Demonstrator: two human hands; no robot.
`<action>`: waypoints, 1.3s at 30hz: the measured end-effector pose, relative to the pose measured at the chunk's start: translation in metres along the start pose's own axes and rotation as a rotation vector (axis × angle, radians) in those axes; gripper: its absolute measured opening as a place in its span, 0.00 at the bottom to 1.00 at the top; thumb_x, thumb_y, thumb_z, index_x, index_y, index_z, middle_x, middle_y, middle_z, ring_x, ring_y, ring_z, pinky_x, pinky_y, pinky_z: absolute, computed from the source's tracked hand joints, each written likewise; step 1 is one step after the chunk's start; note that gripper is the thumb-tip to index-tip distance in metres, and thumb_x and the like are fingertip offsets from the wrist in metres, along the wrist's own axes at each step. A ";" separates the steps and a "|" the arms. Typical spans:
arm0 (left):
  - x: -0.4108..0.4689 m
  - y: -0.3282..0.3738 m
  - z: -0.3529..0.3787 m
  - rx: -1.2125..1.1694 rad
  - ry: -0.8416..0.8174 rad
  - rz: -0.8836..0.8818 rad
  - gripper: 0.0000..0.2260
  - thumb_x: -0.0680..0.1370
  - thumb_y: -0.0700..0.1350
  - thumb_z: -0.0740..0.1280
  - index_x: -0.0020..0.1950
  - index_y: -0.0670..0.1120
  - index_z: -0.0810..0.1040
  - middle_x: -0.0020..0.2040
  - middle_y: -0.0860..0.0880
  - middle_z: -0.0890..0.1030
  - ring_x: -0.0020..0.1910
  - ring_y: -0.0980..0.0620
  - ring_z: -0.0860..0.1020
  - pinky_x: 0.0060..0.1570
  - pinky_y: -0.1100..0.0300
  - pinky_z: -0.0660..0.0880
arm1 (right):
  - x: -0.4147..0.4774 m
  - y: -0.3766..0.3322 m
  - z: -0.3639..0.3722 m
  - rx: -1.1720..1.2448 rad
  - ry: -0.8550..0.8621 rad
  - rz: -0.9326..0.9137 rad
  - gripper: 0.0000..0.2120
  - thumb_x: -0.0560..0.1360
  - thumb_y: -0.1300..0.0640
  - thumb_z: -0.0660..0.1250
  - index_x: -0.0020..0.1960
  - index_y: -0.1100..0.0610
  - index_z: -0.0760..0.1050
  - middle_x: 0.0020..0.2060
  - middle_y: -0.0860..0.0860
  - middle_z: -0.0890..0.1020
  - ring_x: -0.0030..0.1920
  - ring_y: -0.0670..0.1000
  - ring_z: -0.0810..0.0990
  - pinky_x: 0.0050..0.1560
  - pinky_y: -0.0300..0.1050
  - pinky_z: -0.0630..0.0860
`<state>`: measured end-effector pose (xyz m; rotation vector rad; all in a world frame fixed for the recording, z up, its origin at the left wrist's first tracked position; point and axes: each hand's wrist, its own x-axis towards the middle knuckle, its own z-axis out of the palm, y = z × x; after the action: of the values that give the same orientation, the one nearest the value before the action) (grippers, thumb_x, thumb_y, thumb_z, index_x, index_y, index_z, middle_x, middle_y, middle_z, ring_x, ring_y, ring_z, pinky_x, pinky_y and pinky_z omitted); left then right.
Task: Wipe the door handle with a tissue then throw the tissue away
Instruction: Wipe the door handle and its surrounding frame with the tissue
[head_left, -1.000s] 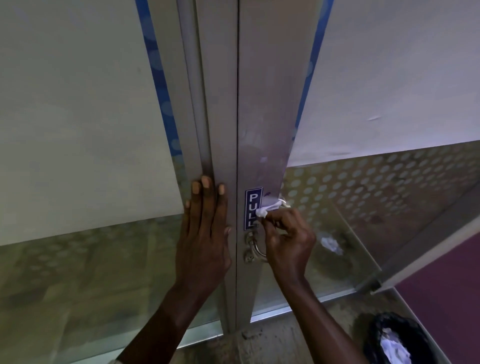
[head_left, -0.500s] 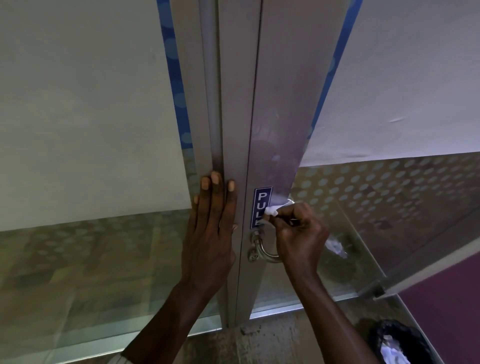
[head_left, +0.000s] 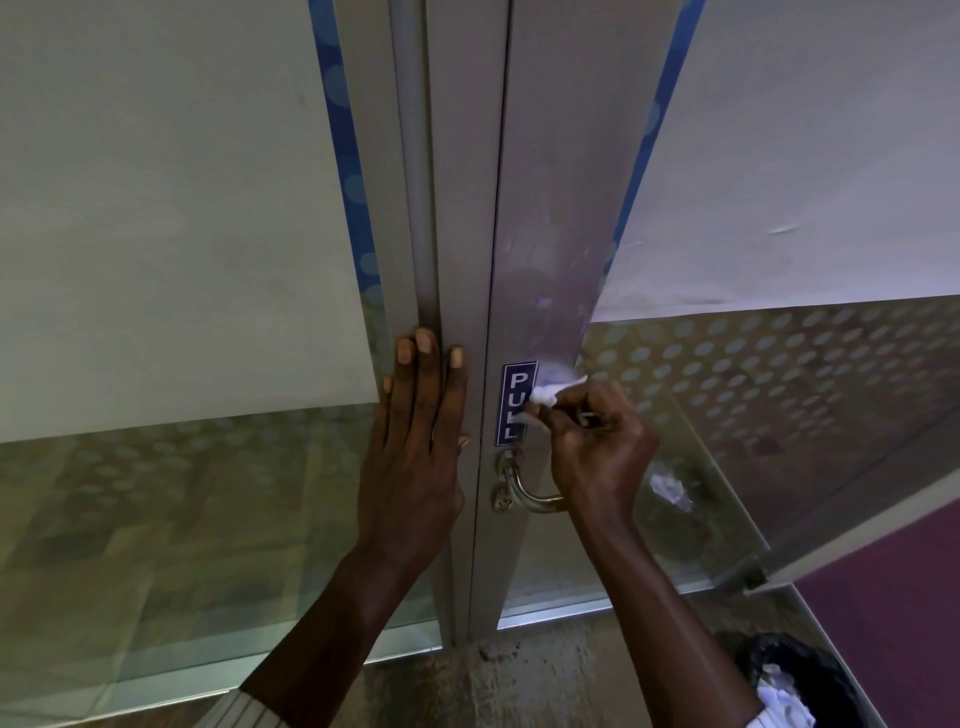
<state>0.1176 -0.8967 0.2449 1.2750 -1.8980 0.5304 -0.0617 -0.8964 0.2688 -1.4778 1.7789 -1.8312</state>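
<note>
Left hand (head_left: 415, 457) lies flat and open against the metal door frame (head_left: 457, 260); right hand (head_left: 597, 447) pinches a crumpled white tissue (head_left: 545, 396) against the upper door handle (head_left: 524, 488). Blue PULL sign (head_left: 516, 402) sits just beside the tissue.

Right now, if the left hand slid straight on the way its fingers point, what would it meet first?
Nothing that shows: the left hand lies flat on the metal door frame, fingers pointing up it, and the frame above looks bare to the picture's top edge.

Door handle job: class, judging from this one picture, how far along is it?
Done: nothing looks finished. In hand: the right hand presses a crumpled white tissue around the curved silver metal door handle; the left hand lies flat on the frame. Left: dropping the tissue in the black-lined bin.
</note>
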 end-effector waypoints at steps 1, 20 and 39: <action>0.000 0.001 -0.001 -0.005 0.001 -0.004 0.56 0.78 0.37 0.79 0.91 0.46 0.41 0.91 0.45 0.36 0.92 0.45 0.37 0.92 0.51 0.41 | 0.007 -0.005 -0.001 0.013 0.020 -0.039 0.12 0.66 0.65 0.84 0.38 0.55 0.83 0.39 0.52 0.84 0.40 0.48 0.83 0.39 0.50 0.82; -0.001 0.003 0.000 -0.039 0.010 -0.013 0.56 0.76 0.32 0.78 0.91 0.46 0.41 0.91 0.45 0.36 0.92 0.45 0.37 0.92 0.50 0.42 | 0.024 -0.021 -0.003 0.066 0.062 -0.185 0.12 0.66 0.63 0.84 0.39 0.52 0.83 0.40 0.52 0.83 0.42 0.49 0.83 0.40 0.39 0.80; 0.000 0.003 -0.001 -0.030 -0.005 -0.021 0.62 0.71 0.29 0.81 0.91 0.46 0.40 0.91 0.46 0.35 0.92 0.45 0.36 0.91 0.52 0.40 | -0.008 0.018 0.003 -0.158 -0.110 -0.031 0.15 0.65 0.64 0.86 0.33 0.51 0.81 0.34 0.43 0.79 0.33 0.43 0.79 0.35 0.44 0.80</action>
<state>0.1153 -0.8946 0.2456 1.2770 -1.8874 0.4870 -0.0645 -0.8969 0.2489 -1.6365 1.8948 -1.6216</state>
